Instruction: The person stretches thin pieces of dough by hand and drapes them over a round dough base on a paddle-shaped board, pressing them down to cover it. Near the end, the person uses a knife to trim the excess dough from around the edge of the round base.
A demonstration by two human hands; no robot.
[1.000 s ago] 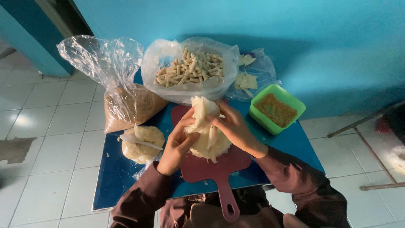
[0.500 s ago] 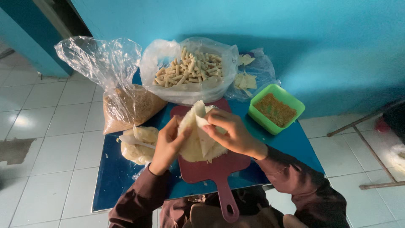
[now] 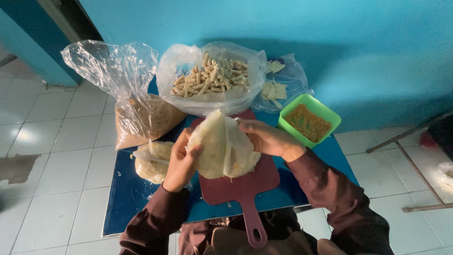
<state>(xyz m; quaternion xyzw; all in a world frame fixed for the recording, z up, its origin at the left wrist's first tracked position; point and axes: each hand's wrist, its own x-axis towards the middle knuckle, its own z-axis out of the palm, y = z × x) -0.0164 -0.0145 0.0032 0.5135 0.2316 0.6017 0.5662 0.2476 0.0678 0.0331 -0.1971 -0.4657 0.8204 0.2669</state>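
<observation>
Both your hands grip the stack of thin pale wrappers (image 3: pixel 222 146) above the dark red cutting board (image 3: pixel 240 182): your left hand (image 3: pixel 181 160) curls closed on its left edge, your right hand (image 3: pixel 266 139) pinches the top right. Beneath them the blue table (image 3: pixel 127 198) carries a clear bag of brown crumbs (image 3: pixel 141 118), a bag of rolled sticks (image 3: pixel 210 78), a second wrapper pile (image 3: pixel 151 160) and a green tub of filling (image 3: pixel 309 120).
</observation>
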